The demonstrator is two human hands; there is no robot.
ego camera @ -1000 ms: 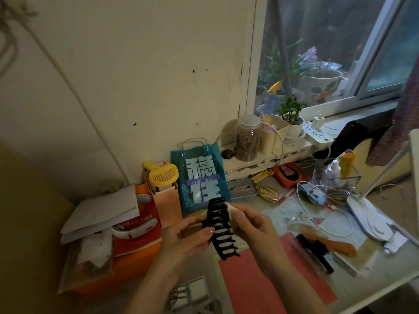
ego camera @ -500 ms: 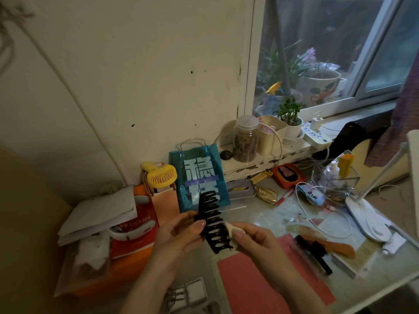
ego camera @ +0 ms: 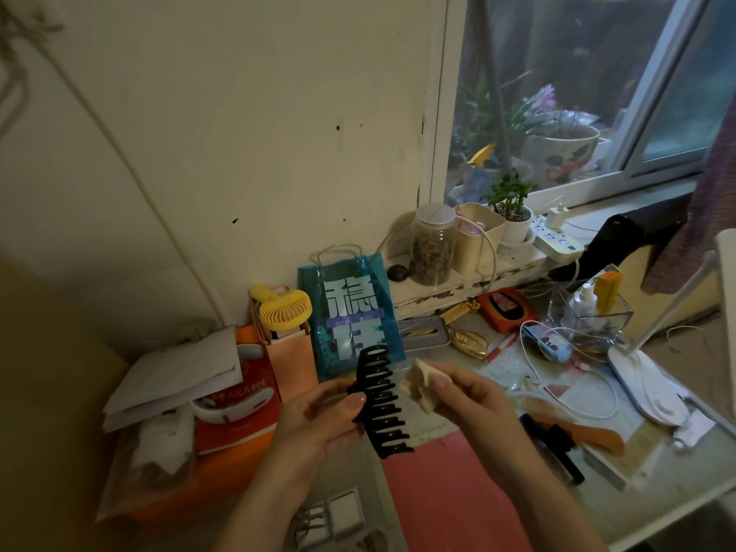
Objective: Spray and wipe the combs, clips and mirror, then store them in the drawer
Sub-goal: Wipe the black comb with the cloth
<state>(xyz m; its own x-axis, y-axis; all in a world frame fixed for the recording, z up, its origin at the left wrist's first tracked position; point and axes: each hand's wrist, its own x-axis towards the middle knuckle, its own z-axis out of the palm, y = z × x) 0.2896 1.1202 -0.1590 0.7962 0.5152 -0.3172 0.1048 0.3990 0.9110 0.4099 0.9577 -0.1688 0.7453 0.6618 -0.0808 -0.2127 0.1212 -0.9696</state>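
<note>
Left hand (ego camera: pixel 318 422): one; its grip pinched the black claw clip (ego camera: pixel 381 404) at the spine, thumb laid across the front, fingers behind.
Right hand (ego camera: pixel 466 396): one; its grip pinched a folded cream wipe (ego camera: pixel 419 386) between thumb and fingertips.
Clip position: one in hand, raised above the counter (ego camera: pixel 653 484), upright and slightly tilted, teeth pointing toward the wipe.
Gap: the wipe sat just beside the teeth; whether they touched could not be told.
Pink sheet (ego camera: pixel 450 492): one, flat on the counter beneath both wrists.
Right of the sheet: one orange comb (ego camera: pixel 589 434) and one black clip (ego camera: pixel 557 452), lying side by side, touching or nearly so.
Counter's near edge: ran diagonally past the black clip toward the lower right.
Back edge: one blue bag (ego camera: pixel 350 312), one yellow fan (ego camera: pixel 284 304), one jar (ego camera: pixel 432 245) on the sill.
Left side: one red book (ego camera: pixel 235 408) under a stack of white papers (ego camera: pixel 179 372), close to the left forearm.
Right side: one white lamp base (ego camera: pixel 649 382), near the counter's far right edge.
Open room: the space between the hands and the blue bag.
</note>
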